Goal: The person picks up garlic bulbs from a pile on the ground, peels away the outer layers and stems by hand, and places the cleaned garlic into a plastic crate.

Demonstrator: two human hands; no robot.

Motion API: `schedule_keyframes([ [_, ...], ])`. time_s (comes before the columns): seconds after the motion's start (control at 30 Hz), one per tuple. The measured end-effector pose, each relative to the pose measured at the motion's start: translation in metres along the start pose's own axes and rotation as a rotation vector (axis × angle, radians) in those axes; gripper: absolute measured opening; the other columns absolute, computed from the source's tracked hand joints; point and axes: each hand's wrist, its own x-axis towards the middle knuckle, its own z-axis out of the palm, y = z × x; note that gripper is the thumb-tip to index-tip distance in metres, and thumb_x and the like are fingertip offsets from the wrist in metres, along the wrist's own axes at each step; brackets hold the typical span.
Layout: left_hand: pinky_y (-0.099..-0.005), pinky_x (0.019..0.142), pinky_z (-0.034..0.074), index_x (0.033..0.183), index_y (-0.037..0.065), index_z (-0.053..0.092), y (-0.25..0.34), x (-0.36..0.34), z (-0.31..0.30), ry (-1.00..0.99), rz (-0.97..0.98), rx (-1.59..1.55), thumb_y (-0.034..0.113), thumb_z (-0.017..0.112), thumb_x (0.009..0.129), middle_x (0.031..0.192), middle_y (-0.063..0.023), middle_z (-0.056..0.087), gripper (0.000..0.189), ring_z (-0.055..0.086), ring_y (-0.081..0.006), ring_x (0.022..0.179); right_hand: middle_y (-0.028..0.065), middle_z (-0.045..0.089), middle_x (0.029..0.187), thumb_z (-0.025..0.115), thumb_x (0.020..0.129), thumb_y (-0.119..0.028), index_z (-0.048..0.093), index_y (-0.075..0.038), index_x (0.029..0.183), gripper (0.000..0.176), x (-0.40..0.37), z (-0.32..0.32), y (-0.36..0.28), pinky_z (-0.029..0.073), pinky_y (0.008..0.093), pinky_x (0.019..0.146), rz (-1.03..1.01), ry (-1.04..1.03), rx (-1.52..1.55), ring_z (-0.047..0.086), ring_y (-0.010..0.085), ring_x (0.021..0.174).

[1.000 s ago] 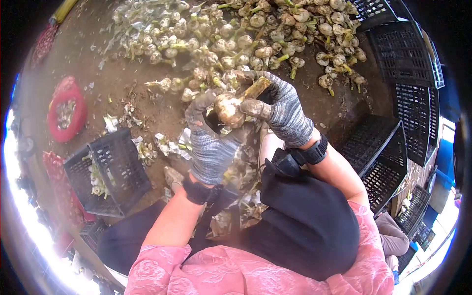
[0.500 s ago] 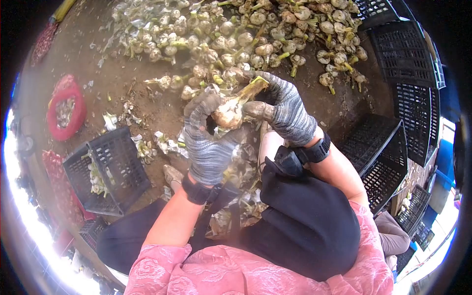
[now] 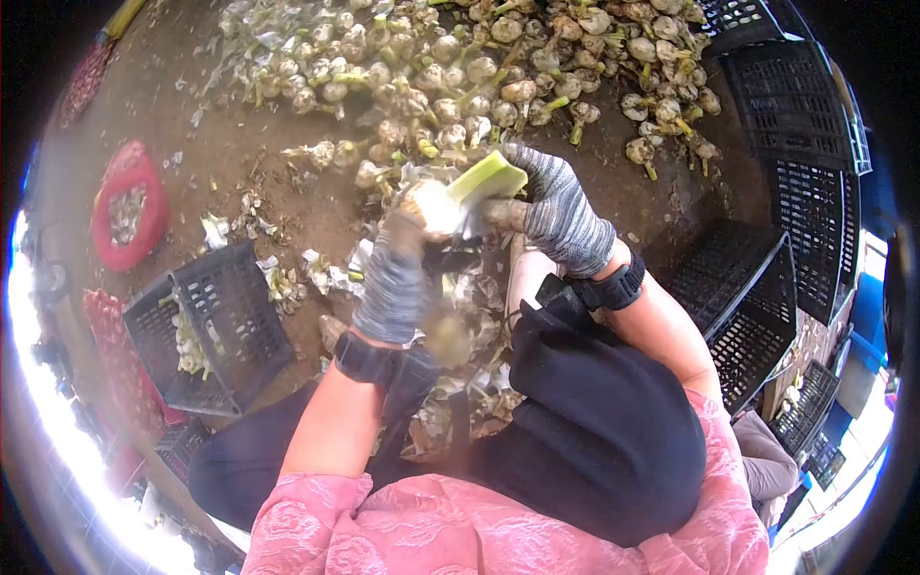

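Observation:
Both my hands wear grey knit gloves and hold one garlic bulb [image 3: 431,206] with a green cut stalk [image 3: 491,177] above my lap. My left hand [image 3: 395,278] grips the bulb's left side and is blurred. My right hand [image 3: 556,206] pinches the stalk end from the right. A big heap of garlic bulbs [image 3: 479,67] lies on the dirt floor just beyond my hands. Peeled skins [image 3: 460,383] lie piled around my knees.
A black plastic crate [image 3: 216,331] holding some garlic sits at my left. A red mesh sack [image 3: 129,206] lies further left. Stacked black crates [image 3: 786,172] line the right side. Another person's sleeve [image 3: 767,460] shows at lower right.
The bulb has been turned so its green stalk points up and right. My left hand slid up along the bulb and blurs with motion. My right hand stayed on the stalk end.

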Motion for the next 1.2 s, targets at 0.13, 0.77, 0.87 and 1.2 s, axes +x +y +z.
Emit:
schedule_keyframes([
  [0.13, -0.0275, 0.084, 0.046, 0.119, 0.005, 0.037, 0.005, 0.000, -0.004, -0.023, 0.261, 0.225, 0.008, 0.071, 0.068, 0.110, -0.0079, 0.047, 0.061, 0.052, -0.0159, 0.096, 0.0055, 0.060, 0.096, 0.064, 0.073, -0.003, 0.049, 0.001, 0.113, 0.042, 0.001, 0.004, 0.002, 0.048, 0.0249, 0.075, -0.007, -0.005, 0.034, 0.055, 0.0095, 0.084],
  [0.77, -0.0323, 0.076, 0.052, 0.117, 0.009, 0.044, 0.020, -0.004, -0.031, -0.160, -0.028, 0.076, 0.015, 0.072, 0.065, 0.106, -0.0062, 0.053, 0.059, 0.056, -0.0184, 0.093, 0.0104, 0.055, 0.112, 0.065, 0.075, -0.021, 0.059, -0.002, 0.104, 0.035, 0.011, -0.028, 0.013, 0.045, 0.0325, 0.085, 0.166, -0.227, -0.388, 0.056, 0.0205, 0.098],
  [0.87, -0.0289, 0.080, 0.047, 0.118, 0.006, 0.043, 0.015, 0.001, -0.038, -0.198, 0.283, 0.374, 0.029, 0.075, 0.066, 0.105, -0.0065, 0.054, 0.065, 0.054, -0.0157, 0.094, 0.0136, 0.059, 0.103, 0.072, 0.065, -0.037, 0.065, -0.010, 0.094, 0.040, 0.008, -0.009, 0.014, 0.042, 0.0346, 0.087, -0.065, -0.298, -0.933, 0.055, 0.0273, 0.099],
  [1.2, -0.0275, 0.081, 0.044, 0.115, 0.002, 0.041, 0.006, -0.003, -0.029, -0.110, 0.405, 0.559, 0.013, 0.072, 0.067, 0.102, -0.0071, 0.052, 0.059, 0.051, -0.0139, 0.094, 0.0064, 0.054, 0.069, 0.069, 0.064, -0.021, 0.064, -0.012, 0.075, 0.016, 0.005, 0.024, -0.016, 0.039, 0.0402, 0.084, -0.604, 0.086, -1.264, 0.054, 0.0228, 0.070],
])
